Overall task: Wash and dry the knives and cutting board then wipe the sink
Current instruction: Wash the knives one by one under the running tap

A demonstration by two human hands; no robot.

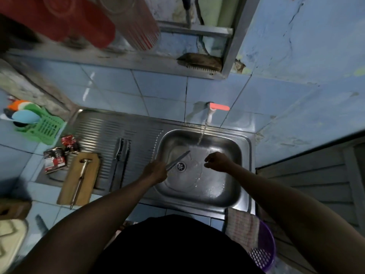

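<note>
Over the steel sink (245,155), the left hand (156,172) has its grip curled round the handle of a knife (178,160), whose blade slants up and to the right above the drain (181,166), its tip near the wet patch where the water lands. The right hand (218,162) hangs over the right part of the basin, apart from the knife, its fingers loosely curled and pinching nothing. A thin stream falls from the white tap (209,115) with its red handle (219,106) on the tiled wall behind, and water spreads across the basin floor.

Left of the basin, on the ribbed draining board (98,127), more knives (120,155) lie side by side, pointing away from the person. Farther left, a wooden cutting board (89,180) lies on the desk with its near end past the sink's edge, and a metal tool (81,178) with a T-shaped head lies along it. Red and white packets (57,157) sit just beyond the board, and a green plastic basket (46,128) holding coloured utensils stands behind them. A scrubbing brush (199,63) rests on the ledge above the tiles. At the sink's near right corner a checked cloth (242,226) hangs beside a purple basket (264,248).
</note>
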